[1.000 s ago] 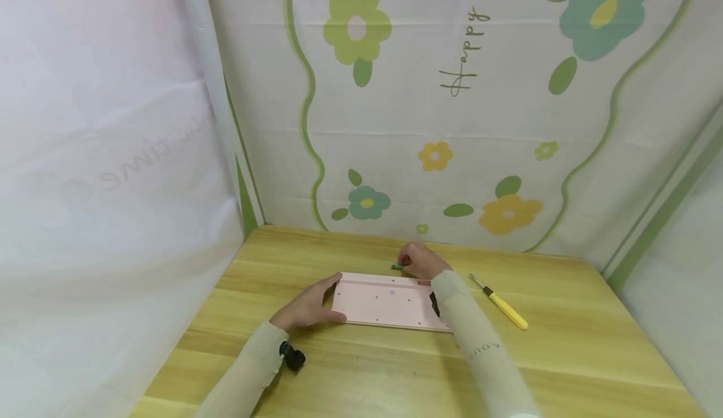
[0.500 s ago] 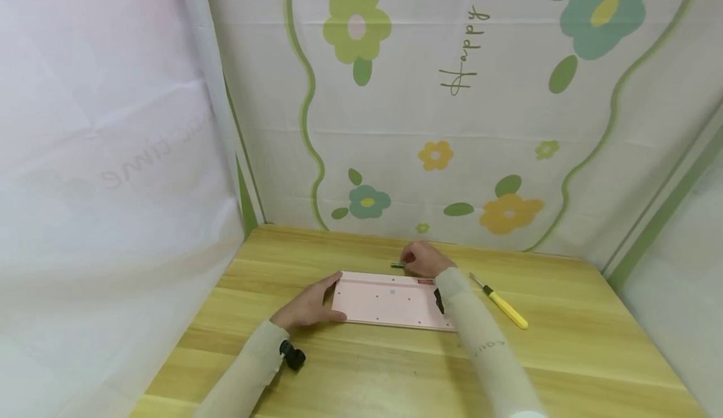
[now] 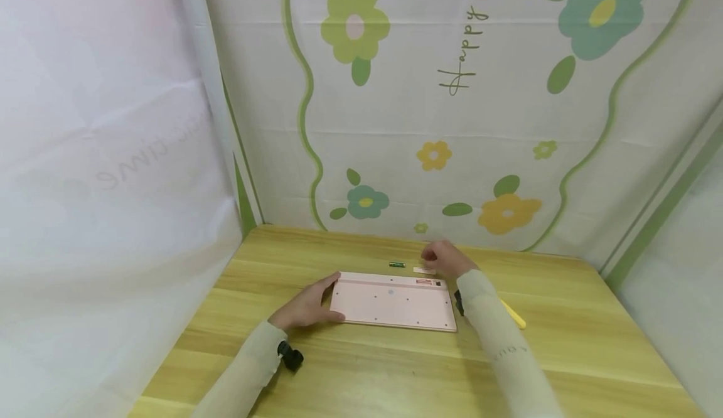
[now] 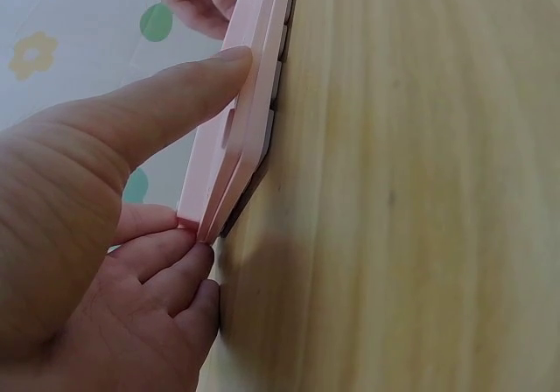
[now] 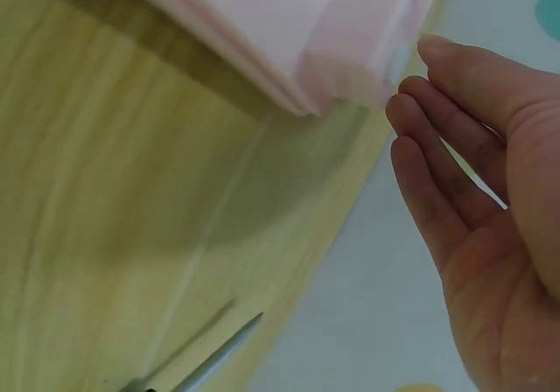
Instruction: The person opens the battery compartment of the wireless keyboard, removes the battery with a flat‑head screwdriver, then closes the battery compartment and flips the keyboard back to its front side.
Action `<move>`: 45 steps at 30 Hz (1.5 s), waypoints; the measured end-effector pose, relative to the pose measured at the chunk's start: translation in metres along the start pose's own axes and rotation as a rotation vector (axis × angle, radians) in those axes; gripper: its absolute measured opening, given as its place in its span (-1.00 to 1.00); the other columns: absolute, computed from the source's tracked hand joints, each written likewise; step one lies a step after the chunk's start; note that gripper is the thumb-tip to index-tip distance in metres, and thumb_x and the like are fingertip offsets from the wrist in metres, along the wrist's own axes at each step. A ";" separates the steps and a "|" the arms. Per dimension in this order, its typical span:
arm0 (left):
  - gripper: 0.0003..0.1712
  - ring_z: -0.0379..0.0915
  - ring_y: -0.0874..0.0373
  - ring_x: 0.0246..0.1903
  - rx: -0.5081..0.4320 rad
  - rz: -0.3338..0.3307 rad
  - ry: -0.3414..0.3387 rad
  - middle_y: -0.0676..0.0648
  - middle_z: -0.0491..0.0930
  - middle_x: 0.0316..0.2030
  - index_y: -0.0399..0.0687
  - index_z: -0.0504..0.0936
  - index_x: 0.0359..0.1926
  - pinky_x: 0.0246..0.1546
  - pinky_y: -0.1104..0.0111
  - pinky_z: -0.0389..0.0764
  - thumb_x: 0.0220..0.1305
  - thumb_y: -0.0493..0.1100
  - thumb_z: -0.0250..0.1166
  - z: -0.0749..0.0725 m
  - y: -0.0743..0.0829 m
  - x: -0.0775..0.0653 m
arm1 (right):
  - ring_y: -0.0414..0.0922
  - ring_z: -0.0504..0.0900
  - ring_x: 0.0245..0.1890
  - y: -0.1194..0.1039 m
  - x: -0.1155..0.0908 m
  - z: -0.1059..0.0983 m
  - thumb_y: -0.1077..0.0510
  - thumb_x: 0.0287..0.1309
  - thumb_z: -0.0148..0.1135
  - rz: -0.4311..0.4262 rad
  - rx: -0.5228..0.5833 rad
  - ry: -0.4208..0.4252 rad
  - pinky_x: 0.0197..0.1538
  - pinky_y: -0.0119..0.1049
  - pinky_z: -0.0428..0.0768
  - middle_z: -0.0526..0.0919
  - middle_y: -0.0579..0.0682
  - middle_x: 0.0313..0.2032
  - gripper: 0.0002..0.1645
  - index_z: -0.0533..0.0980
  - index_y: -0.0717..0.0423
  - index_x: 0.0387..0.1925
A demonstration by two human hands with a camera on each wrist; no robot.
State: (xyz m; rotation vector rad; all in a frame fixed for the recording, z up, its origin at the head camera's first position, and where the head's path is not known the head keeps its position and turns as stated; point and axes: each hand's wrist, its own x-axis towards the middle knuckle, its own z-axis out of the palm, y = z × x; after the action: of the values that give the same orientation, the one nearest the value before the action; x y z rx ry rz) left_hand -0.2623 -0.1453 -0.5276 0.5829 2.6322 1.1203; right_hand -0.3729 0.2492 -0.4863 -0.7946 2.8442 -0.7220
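Observation:
A pink keyboard [image 3: 390, 308] lies face down on the table, its dark keys [image 4: 278, 81] just showing beneath in the left wrist view. My left hand [image 3: 305, 305] grips its left end, thumb over the back and fingers at the edge. Near the far right corner, the battery slot [image 3: 425, 282] is uncovered. Just beyond the far edge lie a green battery [image 3: 397, 265] and a thin pale strip, probably the battery cover [image 3: 423, 270]. My right hand [image 3: 449, 259] hovers beside that strip, fingers loosely bent; nothing shows between them in the right wrist view [image 5: 490, 164].
A screwdriver with a yellow handle [image 3: 514, 314] lies right of the keyboard, partly behind my right forearm; its metal shaft [image 5: 219, 353] appears in the right wrist view. A flowered curtain [image 3: 390, 110] stands along the table's back edge.
My right hand has let go of the battery and moved right, leaving it on the table. The pale strip and the battery slot are now in plain view. The left hand stays put.

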 end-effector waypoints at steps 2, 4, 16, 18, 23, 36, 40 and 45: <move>0.29 0.03 -0.22 0.65 -0.003 -0.001 0.000 -0.23 0.10 0.66 -0.12 0.04 0.69 0.62 -0.12 0.19 0.18 0.15 0.61 0.000 0.000 0.000 | -0.10 0.69 -0.24 0.002 -0.004 0.001 0.40 0.32 0.31 -0.002 0.018 0.006 -0.10 -0.14 0.76 0.80 0.16 -0.21 -0.83 0.73 0.35 -0.11; 0.28 0.02 -0.22 0.65 -0.002 -0.002 0.001 -0.23 0.09 0.66 -0.12 0.04 0.70 0.63 -0.12 0.19 0.18 0.14 0.60 -0.001 0.000 0.000 | -0.09 0.69 -0.25 0.003 -0.007 0.003 0.40 0.31 0.32 -0.006 0.038 0.010 -0.12 -0.16 0.76 0.79 0.16 -0.21 -0.83 0.72 0.36 -0.11; 0.28 0.02 -0.23 0.65 0.004 0.008 -0.003 -0.24 0.08 0.66 -0.14 0.03 0.69 0.62 -0.13 0.19 0.19 0.13 0.60 0.000 0.002 0.000 | -0.14 0.73 -0.28 0.005 -0.014 0.011 0.39 0.33 0.34 0.007 0.036 0.000 -0.14 -0.18 0.78 0.82 0.09 -0.26 -0.88 0.76 0.26 -0.19; 0.28 0.02 -0.23 0.65 0.005 0.015 -0.002 -0.25 0.09 0.66 -0.15 0.03 0.69 0.62 -0.13 0.20 0.19 0.13 0.60 0.000 0.002 0.000 | -0.16 0.71 -0.33 0.006 -0.015 0.011 0.39 0.34 0.33 0.005 0.028 0.001 -0.19 -0.21 0.76 0.81 0.08 -0.30 -0.90 0.75 0.27 -0.21; 0.29 0.02 -0.23 0.65 0.004 0.020 -0.002 -0.25 0.10 0.66 -0.16 0.03 0.69 0.62 -0.13 0.20 0.19 0.14 0.60 0.001 0.002 0.000 | -0.19 0.65 -0.39 0.006 -0.017 0.012 0.40 0.35 0.33 0.021 0.047 -0.001 -0.25 -0.28 0.70 0.76 0.03 -0.36 -0.92 0.71 0.25 -0.25; 0.28 0.01 -0.21 0.66 -0.011 -0.008 0.003 -0.21 0.09 0.66 -0.10 0.04 0.70 0.63 -0.12 0.19 0.19 0.14 0.60 0.000 0.001 -0.002 | -0.13 0.66 -0.32 -0.003 -0.021 0.003 0.47 0.35 0.26 -0.038 0.065 0.028 -0.24 -0.34 0.69 0.74 0.09 -0.32 -0.87 0.69 0.29 -0.24; 0.27 0.01 -0.20 0.66 -0.014 -0.009 0.005 -0.19 0.10 0.67 -0.07 0.04 0.70 0.63 -0.12 0.19 0.19 0.14 0.60 0.000 0.001 -0.002 | -0.20 0.61 -0.33 -0.009 -0.023 -0.004 0.46 0.36 0.25 -0.013 0.053 0.016 -0.24 -0.36 0.66 0.73 0.04 -0.32 -0.86 0.69 0.27 -0.24; 0.27 0.01 -0.21 0.66 -0.014 -0.004 0.004 -0.20 0.11 0.66 -0.09 0.05 0.70 0.63 -0.13 0.18 0.18 0.13 0.61 0.002 0.000 -0.001 | -0.21 0.59 -0.34 -0.017 -0.030 -0.009 0.44 0.37 0.26 0.019 0.082 -0.020 -0.24 -0.36 0.65 0.72 0.01 -0.33 -0.84 0.69 0.21 -0.27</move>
State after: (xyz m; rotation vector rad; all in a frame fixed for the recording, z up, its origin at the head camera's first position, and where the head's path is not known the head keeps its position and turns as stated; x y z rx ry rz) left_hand -0.2604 -0.1444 -0.5286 0.5731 2.6254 1.1388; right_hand -0.3410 0.2555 -0.4708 -0.7583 2.7800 -0.8172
